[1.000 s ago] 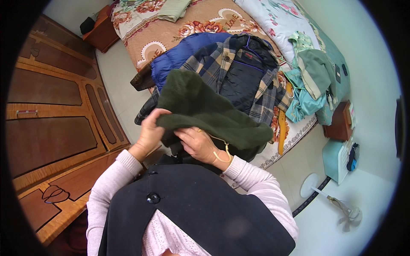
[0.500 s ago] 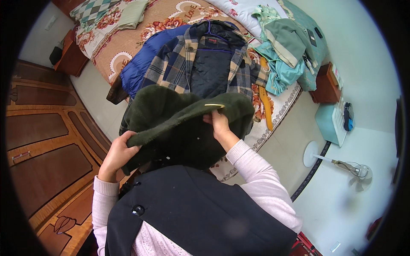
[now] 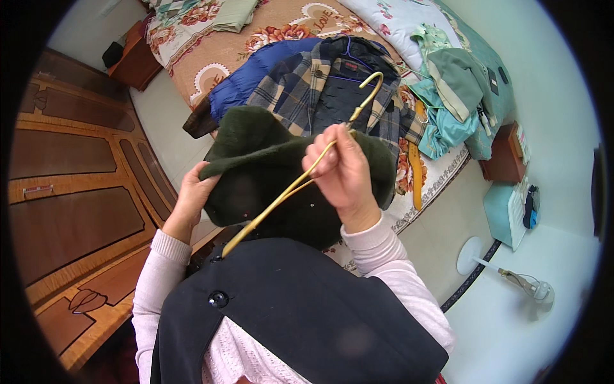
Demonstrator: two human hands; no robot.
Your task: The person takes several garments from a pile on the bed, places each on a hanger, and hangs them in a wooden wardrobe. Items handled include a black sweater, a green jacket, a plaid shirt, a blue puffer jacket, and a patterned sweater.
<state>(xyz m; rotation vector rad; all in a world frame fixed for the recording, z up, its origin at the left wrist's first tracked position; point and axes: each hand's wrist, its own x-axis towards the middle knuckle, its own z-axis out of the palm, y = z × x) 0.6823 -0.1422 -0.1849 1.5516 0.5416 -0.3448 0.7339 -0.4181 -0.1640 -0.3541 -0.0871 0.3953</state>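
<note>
Dark green garment (image 3: 262,176): centre of my view, overlapping the plaid coat (image 3: 288,93) at twelve.
Left hand (image 3: 190,198): nine o'clock, pinching the garment's edge, seemingly steadying it.
Right hand (image 3: 344,169): two o'clock, fingers curled round gold hanger (image 3: 256,221) below its hook, likely for control.

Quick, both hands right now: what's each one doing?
Left hand: closed on the dark green coat.
Right hand: closed, holding the gold hanger.

Wooden wardrobe (image 3: 77,217), perhaps tiled floor (image 3: 442,224)

Hanger (image 3: 259,219) before garment (image 3: 249,136), coat (image 3: 297,83) on bed (image 3: 272,16), wardrobe (image 3: 70,150) left, fan (image 3: 542,293) right
</note>
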